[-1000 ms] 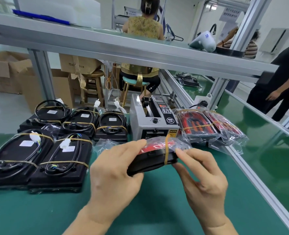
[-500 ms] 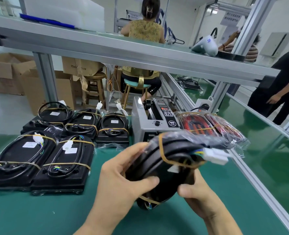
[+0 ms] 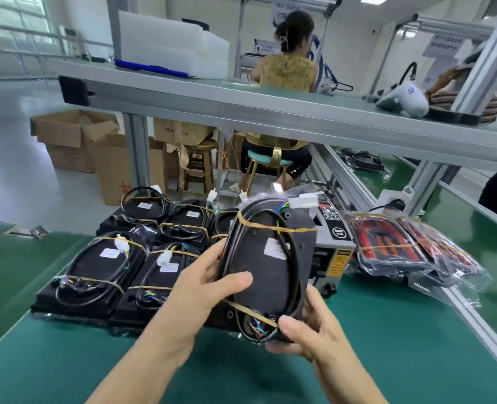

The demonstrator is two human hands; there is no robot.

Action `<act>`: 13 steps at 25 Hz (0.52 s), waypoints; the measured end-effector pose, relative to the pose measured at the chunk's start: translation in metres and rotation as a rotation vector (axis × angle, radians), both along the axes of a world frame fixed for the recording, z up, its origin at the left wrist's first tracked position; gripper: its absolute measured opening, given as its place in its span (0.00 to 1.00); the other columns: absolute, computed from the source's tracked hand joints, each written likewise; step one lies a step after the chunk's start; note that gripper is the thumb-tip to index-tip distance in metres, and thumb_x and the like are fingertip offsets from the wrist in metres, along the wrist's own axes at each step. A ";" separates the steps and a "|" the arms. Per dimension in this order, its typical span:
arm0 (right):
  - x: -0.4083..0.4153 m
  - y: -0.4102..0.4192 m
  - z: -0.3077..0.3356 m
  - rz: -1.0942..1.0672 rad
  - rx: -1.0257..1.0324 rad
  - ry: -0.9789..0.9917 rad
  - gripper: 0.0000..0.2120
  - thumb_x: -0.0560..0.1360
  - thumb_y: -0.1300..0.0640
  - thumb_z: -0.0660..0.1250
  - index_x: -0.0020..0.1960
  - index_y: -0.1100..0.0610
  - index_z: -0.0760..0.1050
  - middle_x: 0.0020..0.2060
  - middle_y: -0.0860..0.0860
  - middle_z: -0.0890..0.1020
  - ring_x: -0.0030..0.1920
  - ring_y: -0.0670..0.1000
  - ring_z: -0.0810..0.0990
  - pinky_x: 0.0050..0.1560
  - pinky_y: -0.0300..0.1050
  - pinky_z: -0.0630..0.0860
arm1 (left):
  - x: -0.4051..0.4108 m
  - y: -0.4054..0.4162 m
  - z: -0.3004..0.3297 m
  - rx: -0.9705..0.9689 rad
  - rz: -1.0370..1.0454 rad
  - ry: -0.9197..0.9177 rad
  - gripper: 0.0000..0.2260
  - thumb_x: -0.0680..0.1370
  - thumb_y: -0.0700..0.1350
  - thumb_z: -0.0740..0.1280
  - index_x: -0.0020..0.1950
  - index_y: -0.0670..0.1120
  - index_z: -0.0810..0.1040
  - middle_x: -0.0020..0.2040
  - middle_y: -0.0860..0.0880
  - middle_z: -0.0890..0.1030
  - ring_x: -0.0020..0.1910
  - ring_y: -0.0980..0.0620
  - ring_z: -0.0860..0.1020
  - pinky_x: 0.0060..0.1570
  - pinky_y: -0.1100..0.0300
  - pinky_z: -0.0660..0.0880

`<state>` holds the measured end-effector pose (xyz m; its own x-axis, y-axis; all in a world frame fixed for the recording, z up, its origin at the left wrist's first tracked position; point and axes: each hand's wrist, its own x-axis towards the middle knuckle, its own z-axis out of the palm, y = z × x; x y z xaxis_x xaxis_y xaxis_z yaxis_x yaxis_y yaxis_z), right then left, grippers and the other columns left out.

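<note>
Both hands hold a black tail-lamp unit point(image 3: 266, 266) upright over the green bench, its back facing me. A black cable is looped on it under two rubber bands, and a white connector point(image 3: 304, 201) sticks out at its top. My left hand point(image 3: 203, 282) grips the unit's left edge, thumb across the back. My right hand point(image 3: 305, 328) holds its lower right corner, thumb on the bottom edge. Part of the unit sits in a clear plastic bag.
Several black lamp units point(image 3: 95, 275) with banded cables lie in rows at the left. A grey tape dispenser point(image 3: 333, 240) stands behind the held unit. Bagged red lamps point(image 3: 387, 246) lie at the right by the aluminium rail point(image 3: 474, 319). A person sits beyond the shelf point(image 3: 270, 112).
The lamp unit went from lying flat, red face up, to standing upright with its cabled back toward me. Both hands shifted their hold, and my view lifted a little.
</note>
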<state>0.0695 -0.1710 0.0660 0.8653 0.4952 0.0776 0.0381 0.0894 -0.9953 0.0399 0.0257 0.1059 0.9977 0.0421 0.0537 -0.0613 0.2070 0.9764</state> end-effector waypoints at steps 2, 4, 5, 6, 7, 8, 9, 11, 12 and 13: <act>0.004 0.014 0.004 -0.077 0.076 0.009 0.27 0.67 0.51 0.72 0.65 0.45 0.72 0.57 0.51 0.83 0.53 0.56 0.84 0.43 0.48 0.80 | 0.001 0.021 0.003 0.120 -0.032 0.068 0.26 0.65 0.48 0.73 0.63 0.56 0.76 0.51 0.53 0.85 0.49 0.56 0.82 0.45 0.61 0.78; 0.009 0.027 0.012 -0.131 0.112 0.031 0.24 0.69 0.52 0.71 0.65 0.47 0.73 0.56 0.50 0.83 0.52 0.55 0.84 0.41 0.47 0.81 | 0.002 0.034 0.000 0.150 0.017 0.117 0.23 0.66 0.53 0.71 0.61 0.56 0.79 0.51 0.50 0.85 0.46 0.53 0.82 0.45 0.57 0.78; 0.013 0.033 0.016 -0.132 0.113 0.034 0.22 0.70 0.51 0.71 0.64 0.46 0.74 0.55 0.50 0.83 0.52 0.54 0.84 0.41 0.47 0.81 | 0.002 0.037 -0.002 0.139 0.014 0.106 0.21 0.67 0.54 0.71 0.59 0.56 0.80 0.52 0.50 0.84 0.47 0.52 0.82 0.47 0.55 0.78; 0.016 0.041 0.021 -0.128 0.100 0.030 0.21 0.71 0.50 0.72 0.63 0.44 0.74 0.55 0.48 0.84 0.52 0.53 0.84 0.41 0.46 0.81 | 0.002 0.037 -0.002 0.104 -0.017 0.082 0.19 0.68 0.54 0.70 0.59 0.57 0.80 0.55 0.50 0.84 0.49 0.51 0.82 0.50 0.54 0.77; 0.019 0.049 0.026 -0.126 0.080 0.022 0.21 0.71 0.50 0.74 0.62 0.44 0.74 0.53 0.47 0.84 0.52 0.51 0.84 0.40 0.45 0.81 | 0.004 0.037 -0.002 0.038 -0.041 0.051 0.19 0.70 0.53 0.70 0.61 0.58 0.79 0.57 0.50 0.83 0.51 0.50 0.81 0.53 0.52 0.77; 0.024 0.058 0.031 -0.125 0.056 0.017 0.21 0.71 0.49 0.74 0.63 0.45 0.74 0.52 0.46 0.85 0.51 0.50 0.84 0.40 0.45 0.81 | 0.009 0.037 -0.002 -0.042 -0.027 0.025 0.19 0.71 0.51 0.70 0.62 0.57 0.77 0.58 0.50 0.82 0.53 0.49 0.81 0.54 0.50 0.77; 0.029 0.067 0.035 -0.122 0.029 0.013 0.21 0.72 0.49 0.72 0.63 0.46 0.73 0.50 0.46 0.85 0.50 0.48 0.84 0.39 0.45 0.82 | 0.016 0.040 -0.003 -0.119 0.031 0.003 0.18 0.72 0.49 0.71 0.62 0.56 0.77 0.57 0.48 0.83 0.52 0.48 0.81 0.52 0.49 0.78; 0.039 0.081 0.042 -0.093 -0.051 -0.008 0.17 0.76 0.48 0.67 0.64 0.44 0.69 0.50 0.42 0.84 0.48 0.43 0.84 0.40 0.43 0.82 | 0.033 0.051 -0.002 -0.232 0.189 0.000 0.15 0.75 0.45 0.67 0.61 0.51 0.78 0.53 0.46 0.84 0.47 0.48 0.83 0.44 0.51 0.80; 0.044 0.085 0.045 -0.071 -0.101 -0.027 0.17 0.78 0.46 0.65 0.64 0.40 0.65 0.52 0.40 0.82 0.49 0.39 0.82 0.42 0.41 0.81 | 0.042 0.057 -0.001 -0.271 0.245 0.015 0.12 0.77 0.44 0.64 0.60 0.49 0.78 0.51 0.45 0.83 0.45 0.47 0.83 0.41 0.52 0.81; 0.047 0.088 0.048 -0.060 -0.142 -0.047 0.19 0.78 0.44 0.63 0.66 0.36 0.60 0.54 0.37 0.79 0.50 0.36 0.81 0.45 0.39 0.80 | 0.051 0.066 -0.001 -0.308 0.280 0.030 0.10 0.79 0.43 0.62 0.58 0.47 0.78 0.50 0.43 0.83 0.44 0.47 0.83 0.39 0.52 0.81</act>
